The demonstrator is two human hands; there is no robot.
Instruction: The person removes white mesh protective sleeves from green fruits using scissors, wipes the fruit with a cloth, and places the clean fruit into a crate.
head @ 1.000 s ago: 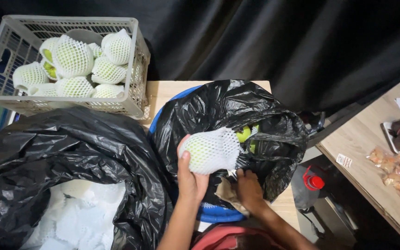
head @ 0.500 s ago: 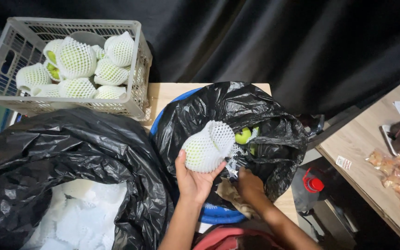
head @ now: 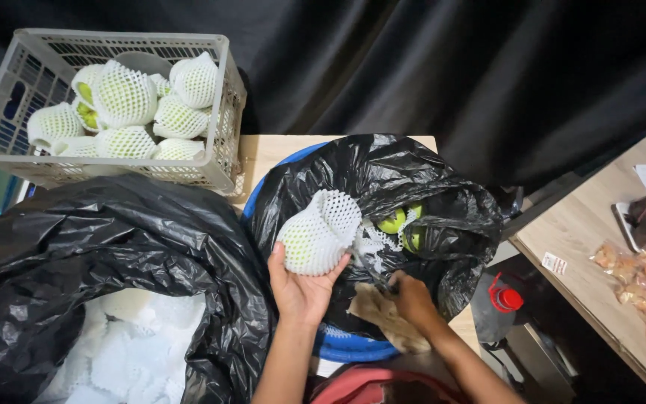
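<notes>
My left hand [head: 300,288] holds up a green fruit wrapped in a white foam net [head: 315,238], over the near side of a black bag [head: 443,194] that lines a blue tub [head: 357,348]. The net's loose end sticks up to the right. Inside the bag lie green fruits [head: 401,222], bare or half covered, with loose netting. My right hand [head: 413,298] rests at the bag's near edge beside a beige cloth [head: 383,314]. Its fingers are curled, and whether it holds anything is unclear.
A grey plastic crate [head: 222,161] at the back left holds several net-wrapped fruits. A large black bag [head: 114,247] at the left holds white foam nets [head: 121,352]. A red-capped bottle [head: 499,307] stands low at the right. A wooden table [head: 577,239] carries packets and dark fruits.
My left hand has shifted the wrapped fruit slightly left and turned it, so the net's loose end now points up. My right hand stays at the bag's near edge.
</notes>
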